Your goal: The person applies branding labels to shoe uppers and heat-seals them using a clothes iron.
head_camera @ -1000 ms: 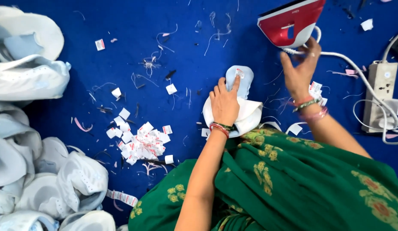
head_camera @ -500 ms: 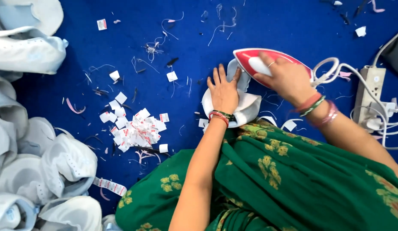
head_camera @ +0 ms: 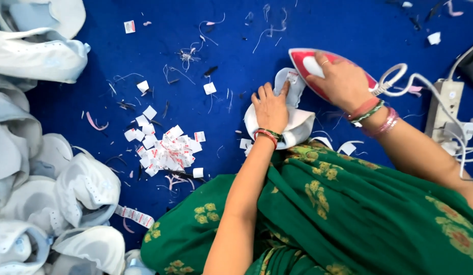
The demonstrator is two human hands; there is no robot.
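Observation:
My left hand lies flat on a small white fabric piece on the blue surface, fingers spread, fingertips on a pale blue part with a small label. My right hand grips the handle of a red and white clothes iron, which sits with its tip at the fabric's upper right edge. The iron's white cord runs right toward a power strip. Bangles circle both wrists.
A pile of small white and red labels lies left of the fabric, with loose threads scattered around. Heaps of pale blue-white garments fill the left side. A white power strip sits at right. My green patterned clothing covers the foreground.
The iron came down from the upper right onto the fabric piece and slid further left along it. My left hand stayed pressing the fabric.

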